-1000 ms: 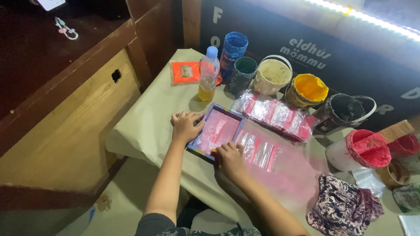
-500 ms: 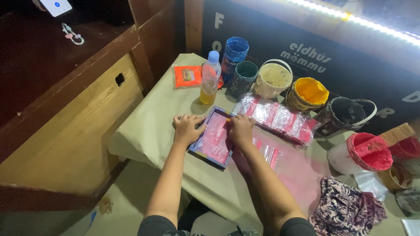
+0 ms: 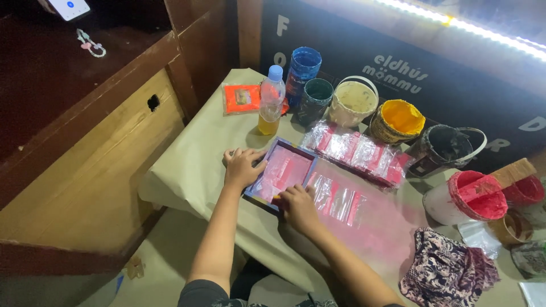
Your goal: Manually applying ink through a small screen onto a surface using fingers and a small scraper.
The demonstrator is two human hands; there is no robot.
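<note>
Pressing small framed screen (image 3: 282, 173) flat on table (image 3: 187, 165).
Left hand (image 3: 242, 166) fingers spread on frame edge; right hand (image 3: 297, 206) fingers together at near corner. Keep pressure even, frame unmoved.

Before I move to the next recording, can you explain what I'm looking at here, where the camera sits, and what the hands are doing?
There is no machine here: a person works with two bare hands, filmed from a camera worn on the head, looking down. The left hand lies flat on the near left corner of a small framed screen, stained pink. The right hand presses on the frame's near edge. Neither hand lifts anything. The screen rests on a paper-covered table. Beside it lie clear plastic packets, some printed pink. Along the back stand paint buckets: a yellow one, a cream one, a red one, plus a plastic bottle of yellowish liquid. A patterned cloth lies at right.
</note>
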